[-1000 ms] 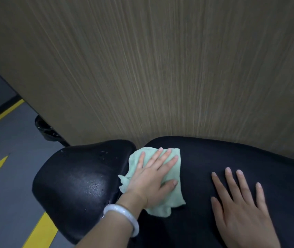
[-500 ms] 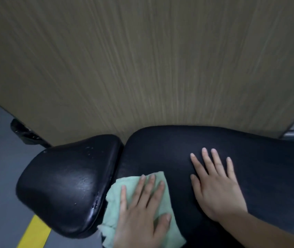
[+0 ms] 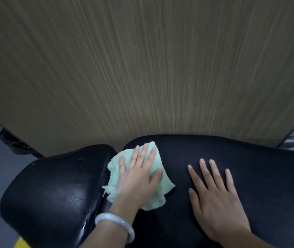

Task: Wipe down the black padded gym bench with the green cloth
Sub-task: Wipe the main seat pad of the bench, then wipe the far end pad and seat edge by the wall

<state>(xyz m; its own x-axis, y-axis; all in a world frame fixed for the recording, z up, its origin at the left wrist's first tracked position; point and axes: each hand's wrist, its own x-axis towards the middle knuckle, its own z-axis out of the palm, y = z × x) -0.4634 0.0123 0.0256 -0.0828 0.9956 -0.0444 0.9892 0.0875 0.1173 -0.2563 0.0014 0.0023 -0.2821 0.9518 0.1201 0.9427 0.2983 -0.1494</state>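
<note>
I find the scene dim and evenly lit, with no hard shadows and no visible light source. The glossy seat pad (image 3: 56, 190) of the bench shows a soft pale sheen and small bright specks, while the longer pad (image 3: 250, 167) reads flat and nearly detail-free. The wood-grain wall panel (image 3: 142, 68) is streaked with blur, and I note strong wide-angle bowing of straight edges toward the frame borders.

Left hand (image 3: 136, 178) flat — green cloth (image 3: 157, 161).

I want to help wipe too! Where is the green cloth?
The green cloth lies under the left hand on the black bench, beside the gap between its two pads.
</note>
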